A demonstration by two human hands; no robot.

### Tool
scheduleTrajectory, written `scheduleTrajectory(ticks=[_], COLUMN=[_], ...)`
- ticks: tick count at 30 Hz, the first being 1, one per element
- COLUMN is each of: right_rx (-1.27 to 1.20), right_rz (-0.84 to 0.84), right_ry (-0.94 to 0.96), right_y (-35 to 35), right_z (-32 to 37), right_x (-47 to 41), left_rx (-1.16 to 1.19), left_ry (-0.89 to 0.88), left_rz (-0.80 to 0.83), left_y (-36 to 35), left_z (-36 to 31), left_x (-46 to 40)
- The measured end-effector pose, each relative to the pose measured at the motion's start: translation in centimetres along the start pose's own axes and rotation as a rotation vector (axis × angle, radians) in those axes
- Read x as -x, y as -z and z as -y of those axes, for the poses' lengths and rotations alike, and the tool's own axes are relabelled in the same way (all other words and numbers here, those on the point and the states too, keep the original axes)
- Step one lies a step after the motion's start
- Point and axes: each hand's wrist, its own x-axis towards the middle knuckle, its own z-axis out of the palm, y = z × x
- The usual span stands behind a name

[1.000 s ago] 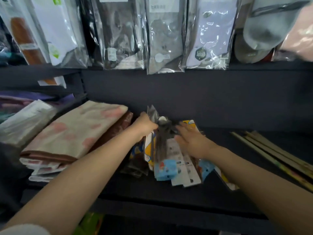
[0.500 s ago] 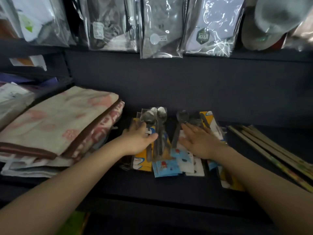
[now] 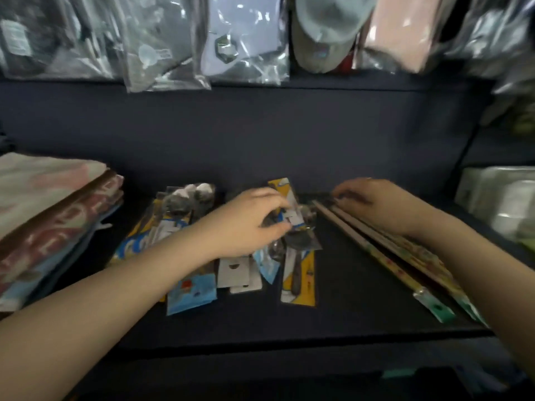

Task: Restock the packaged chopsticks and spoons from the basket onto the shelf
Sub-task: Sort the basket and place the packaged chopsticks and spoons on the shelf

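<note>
Several packaged spoons lie on the dark shelf (image 3: 347, 314). One pile (image 3: 179, 215) with yellow and blue cards sits at the left. A yellow-carded spoon pack (image 3: 299, 270) lies in the middle. My left hand (image 3: 249, 224) is curled over the top of that middle pack, fingers pinching its clear wrap. Long packaged chopsticks (image 3: 405, 256) run diagonally at the right. My right hand (image 3: 376, 204) rests palm down on their far ends, fingers bent. The basket is out of view.
Folded pink and brown cloths (image 3: 49, 215) are stacked at the left of the shelf. Bagged garments (image 3: 162, 44) and a cap (image 3: 327, 33) hang above. Wrapped goods (image 3: 503, 204) sit at the far right. The shelf's front lip (image 3: 289, 345) runs below my arms.
The view has swung right. My left hand left the left spoon pile and went to the middle pack. My right hand slid right from the spoon packs onto the chopsticks.
</note>
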Motion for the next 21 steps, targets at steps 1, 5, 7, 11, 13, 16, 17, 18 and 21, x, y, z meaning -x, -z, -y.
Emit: scheduleTrajectory(ticks=[1,5,7,11,13,16,17,18,21], right_rx=[0.022,0.062,0.035,0.098,0.156,-0.016,-0.105,-0.168,-0.208], right_rz=[-0.007,0.181,0.318,0.261,0.191,0.071,0.035,0.006,-0.015], right_ry=[-0.06,-0.131,-0.116,-0.153,-0.203,-0.283,-0.3,-0.307,-0.348], right_y=[0.7,-0.1,-1.4,-2.7,-2.9,-2.5,-2.1,-1.8,-1.5], right_z=[-1.9,-6.9,-7.6,-8.8,-9.6,-10.9,-11.2,-11.4,-11.8], right_x=[1.3,5.5,6.7,7.7,8.1,8.5,8.6,8.5,8.0], left_rx=[-0.003,-0.183,-0.327,-0.361,-0.315,-0.259,-0.243,-0.222,-0.155], left_ry=[-0.061,-0.177,-0.163,-0.042,-0.026,-0.065,-0.088,-0.104,-0.104], left_rz=[0.052,0.271,0.365,0.49,0.504,0.526,0.528,0.523,0.488], left_y=[-0.5,-3.5,-5.2,-7.8,-8.6,-10.1,-10.6,-11.1,-11.7], left_z=[-1.3,-5.5,-7.1,-8.8,-9.3,-9.9,-10.1,-10.3,-10.4], left_x=[-1.0,-4.9,-6.5,-9.0,-10.2,-11.7,-12.1,-12.5,-13.9])
